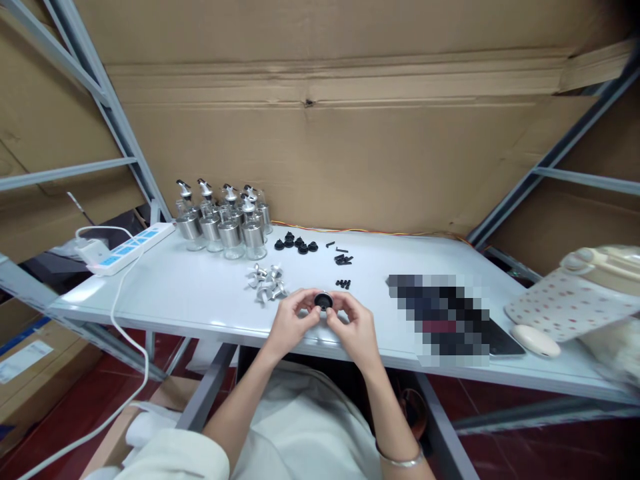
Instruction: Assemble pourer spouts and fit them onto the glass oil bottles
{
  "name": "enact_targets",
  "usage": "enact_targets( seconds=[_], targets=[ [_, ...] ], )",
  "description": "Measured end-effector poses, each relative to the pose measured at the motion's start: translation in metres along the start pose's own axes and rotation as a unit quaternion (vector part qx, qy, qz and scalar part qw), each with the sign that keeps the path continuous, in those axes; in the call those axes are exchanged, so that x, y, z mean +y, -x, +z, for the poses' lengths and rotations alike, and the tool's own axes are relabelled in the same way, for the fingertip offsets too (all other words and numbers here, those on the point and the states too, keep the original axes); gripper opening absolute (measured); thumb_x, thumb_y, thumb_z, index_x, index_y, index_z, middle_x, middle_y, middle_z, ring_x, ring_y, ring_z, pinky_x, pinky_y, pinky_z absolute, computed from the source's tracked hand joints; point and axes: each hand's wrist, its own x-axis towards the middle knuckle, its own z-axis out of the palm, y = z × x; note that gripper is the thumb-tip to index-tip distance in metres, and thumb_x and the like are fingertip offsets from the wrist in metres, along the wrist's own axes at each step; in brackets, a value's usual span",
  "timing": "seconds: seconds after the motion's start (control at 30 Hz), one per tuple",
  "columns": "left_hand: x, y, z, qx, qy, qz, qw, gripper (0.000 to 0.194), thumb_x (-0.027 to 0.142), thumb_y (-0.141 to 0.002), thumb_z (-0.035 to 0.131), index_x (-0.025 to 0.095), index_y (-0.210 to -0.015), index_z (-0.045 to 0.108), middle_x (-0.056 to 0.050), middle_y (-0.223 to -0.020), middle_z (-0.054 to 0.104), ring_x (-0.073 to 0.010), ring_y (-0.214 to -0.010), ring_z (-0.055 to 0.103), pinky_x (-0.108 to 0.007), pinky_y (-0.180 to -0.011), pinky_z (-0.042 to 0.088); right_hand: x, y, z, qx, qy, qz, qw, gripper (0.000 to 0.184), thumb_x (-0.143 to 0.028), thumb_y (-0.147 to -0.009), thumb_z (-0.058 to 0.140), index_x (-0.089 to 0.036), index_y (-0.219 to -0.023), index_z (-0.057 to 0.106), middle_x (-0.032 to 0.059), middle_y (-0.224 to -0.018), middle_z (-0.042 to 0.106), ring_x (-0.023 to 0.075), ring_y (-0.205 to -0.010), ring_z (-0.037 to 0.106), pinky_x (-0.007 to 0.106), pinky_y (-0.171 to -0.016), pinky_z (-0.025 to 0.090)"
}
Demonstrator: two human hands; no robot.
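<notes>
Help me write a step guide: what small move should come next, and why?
Perhaps the left hand should let go of the round black part and pick up a silver piece: the right hand grips the part too, loose silver pieces lie close to the left hand, and the bottles behind carry silver spouts.

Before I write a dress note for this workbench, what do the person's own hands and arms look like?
The left hand and right hand are bare, without gloves. A loose, pale cream sleeve covers the left arm down to about the elbow. A slim, silver-coloured bangle circles the right forearm; no right sleeve shows.
</notes>
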Motion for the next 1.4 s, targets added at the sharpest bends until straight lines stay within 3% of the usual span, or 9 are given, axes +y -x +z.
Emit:
enact_targets(
  seconds=[0.63,0.8,0.9,1.07,1.4],
  targets=[
    [0.0003,0.0006,-0.0012,-0.008,-0.050,0.035,0.998,0.026,0.020,-0.074,0.060,0.012,-0.097,0.070,-0.006,-0.085,0.064,-0.0134,-0.072,0.054,-0.023,-0.068,0.047,-0.0035,0.0008,-0.0007,-0.004,-0.012,0.024,1.000,0.008,-0.020,-0.068,0.057,-0.018,-0.076,0.059,-0.0024,-0.062,0.052,0.0124,-0.059,0.049,0.024,-0.059,0.042],
    [-0.0027,-0.0013,0.0015,0.011,-0.027,0.007,1.000,0.027,0.022,-0.074,0.061,0.012,-0.097,0.070,-0.008,-0.091,0.067,-0.0155,-0.076,0.059,-0.025,-0.071,0.049,-0.0011,-0.0007,0.0003,0.005,-0.038,0.032,0.999,0.007,-0.022,-0.069,0.059,-0.018,-0.075,0.059,-0.0011,-0.063,0.056,0.0129,-0.059,0.051,0.024,-0.058,0.044],
    [-0.0054,-0.0024,0.0021,0.023,0.001,-0.021,1.000,0.029,0.029,-0.076,0.061,0.012,-0.098,0.069,-0.010,-0.094,0.069,-0.0176,-0.080,0.061,-0.026,-0.071,0.050,0.0010,-0.0026,0.0019,-0.004,-0.078,0.047,0.996,0.013,-0.030,-0.073,0.062,-0.018,-0.078,0.059,0.0007,-0.067,0.060,0.0131,-0.058,0.054,0.025,-0.056,0.046],
    [-0.0053,-0.0022,0.0016,0.014,0.034,-0.007,0.999,0.038,0.042,-0.081,0.058,0.012,-0.103,0.068,-0.011,-0.101,0.068,-0.0179,-0.081,0.063,-0.025,-0.069,0.052,0.0026,-0.0041,0.0029,-0.028,-0.104,0.043,0.993,0.019,-0.038,-0.078,0.060,-0.019,-0.084,0.058,-0.0007,-0.062,0.060,0.0138,-0.056,0.057,0.026,-0.056,0.048],
    [-0.0057,-0.0014,0.0009,0.000,0.046,-0.015,0.999,0.041,0.044,-0.082,0.059,0.013,-0.108,0.065,-0.009,-0.095,0.069,-0.0166,-0.077,0.062,-0.027,-0.072,0.051,0.0031,-0.0015,0.0007,-0.051,-0.088,0.032,0.994,0.025,-0.037,-0.083,0.055,-0.019,-0.099,0.062,0.0002,-0.064,0.064,0.0167,-0.061,0.062,0.029,-0.063,0.049]
  ],
)
